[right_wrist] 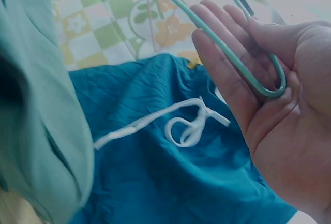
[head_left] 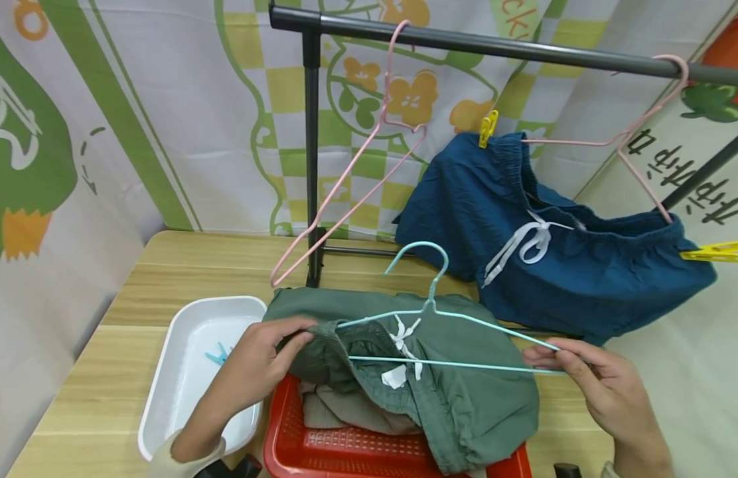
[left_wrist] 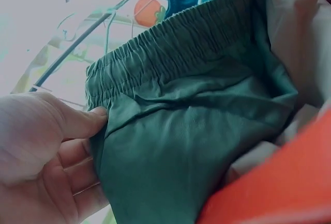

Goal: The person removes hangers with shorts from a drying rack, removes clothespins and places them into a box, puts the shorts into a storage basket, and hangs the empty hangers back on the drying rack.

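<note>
Left hand (head_left: 258, 358) has a pinch going, thumb and fingers nearly together on the waistband edge of a green cloth garment with gathered elastic (head_left: 488, 398), which lies draped over a red plastic mesh basket (head_left: 360, 458). Across to the right hand (head_left: 614, 392): fingers loosely bent, thumb pressing the rounded end of a mint-green wire hanger (head_left: 430, 307), the bend sitting against the palm! The hanger's other end is inside the waistband, its hook up, its bottom bar crossing in front of a white drawstring (head_left: 405, 340). Grey-brown cloth (head_left: 339, 406) lies in the basket. Over on the left, a white rectangular tray (head_left: 186, 385) holds a small blue clothespin (head_left: 216, 355). Up on the black metal rack (head_left: 312, 146) hang 1 bare pink wire hanger (head_left: 386, 86) and a navy-blue drawstring garment (head_left: 614, 285), 2 yellow clothespins (head_left: 488, 128) gripping its waistband.
</note>
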{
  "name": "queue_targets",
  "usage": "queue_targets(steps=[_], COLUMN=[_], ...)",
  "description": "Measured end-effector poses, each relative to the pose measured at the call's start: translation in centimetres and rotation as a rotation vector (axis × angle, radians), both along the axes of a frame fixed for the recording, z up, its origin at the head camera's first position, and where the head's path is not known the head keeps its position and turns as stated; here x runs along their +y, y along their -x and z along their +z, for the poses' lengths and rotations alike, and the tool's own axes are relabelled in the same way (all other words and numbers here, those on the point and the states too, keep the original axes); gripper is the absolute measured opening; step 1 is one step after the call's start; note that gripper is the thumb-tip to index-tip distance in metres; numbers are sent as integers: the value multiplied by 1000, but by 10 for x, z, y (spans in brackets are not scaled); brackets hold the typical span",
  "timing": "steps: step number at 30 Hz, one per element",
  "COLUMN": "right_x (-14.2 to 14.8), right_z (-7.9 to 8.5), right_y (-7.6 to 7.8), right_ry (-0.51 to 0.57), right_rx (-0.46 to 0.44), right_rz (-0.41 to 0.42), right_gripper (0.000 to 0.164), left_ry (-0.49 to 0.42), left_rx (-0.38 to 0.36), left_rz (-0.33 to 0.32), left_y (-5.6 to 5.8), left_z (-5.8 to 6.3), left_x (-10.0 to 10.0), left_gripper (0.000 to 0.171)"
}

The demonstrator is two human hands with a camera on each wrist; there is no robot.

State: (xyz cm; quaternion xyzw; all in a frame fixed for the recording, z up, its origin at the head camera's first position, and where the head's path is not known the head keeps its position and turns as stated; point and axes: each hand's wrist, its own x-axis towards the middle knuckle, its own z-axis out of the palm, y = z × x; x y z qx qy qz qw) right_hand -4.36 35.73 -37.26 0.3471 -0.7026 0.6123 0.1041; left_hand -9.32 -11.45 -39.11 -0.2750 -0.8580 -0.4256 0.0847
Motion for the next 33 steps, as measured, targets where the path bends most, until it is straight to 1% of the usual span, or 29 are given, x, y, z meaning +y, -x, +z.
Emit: queue_targets(steps=[5,8,15,18,22,24,27,30,31,33], right_x=[12,19,32,37,42,43,43,40,38,34], right_z=[5,8,14,16,19,21,25,30,32,35], right_y=[-5,-6,-8,-8,-7,-6,-5,-2,-1,2], right_ry=[4,9,37,48,94,129,177,177,157,145], right_rx=[-8,-11,-29,-6,31,41,59,83,94,120], right_rz=[-82,-112,-164,-155,-126,-122,-139,-210,-252,-309], right_gripper=[29,29,28,27,26,26,25,25,25,25], left_ry=[-4,6,70,105,161,185,233,280,297,328], left_rx=[-17,-38,-93,-102,-73,-63,-25,3,11,10], left_rz=[14,14,-23,-59,-132,-163,-194,-233,-246,-276], left_y=[-2,-2,-3,-4,-4,-4,-7,-10,-10,-12], left_z=[-3,-6,-9,-10,-12,-13,-15,-16,-17,-18], left_x=[-6,-10,-18,-21,-19,-18,-17,-16,-15,-12], left_gripper=[17,16,13,13,23,22,13,19,20,20])
